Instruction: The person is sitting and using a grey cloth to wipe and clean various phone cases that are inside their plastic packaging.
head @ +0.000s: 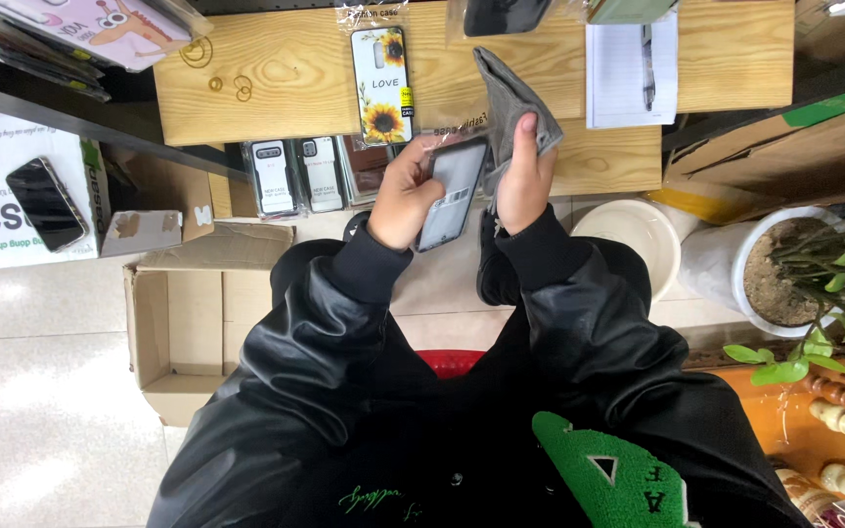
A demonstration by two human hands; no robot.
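The left hand (405, 200) is closed around a flat grey phone case in a clear plastic sleeve (452, 191), fingers wrapped along its left edge and holding it tilted just above the lap, in front of the light wooden shelf (276, 98). The right hand (525, 181) pinches a folded grey cloth (511, 103), thumb and fingers clamped on its lower part with the upper corner sticking up, and presses it against the right edge of the sleeved case. By the look of it, this is the wiping step: the cloth meets the packaging while the other hand steadies it. A further stroke would call for a firm hold on the left and light, even pressure across the slippery plastic. On the shelf just behind lies a white sunflower-print phone case in its packet (381, 83); an open brown cardboard box (188, 323) stands on the floor to the left
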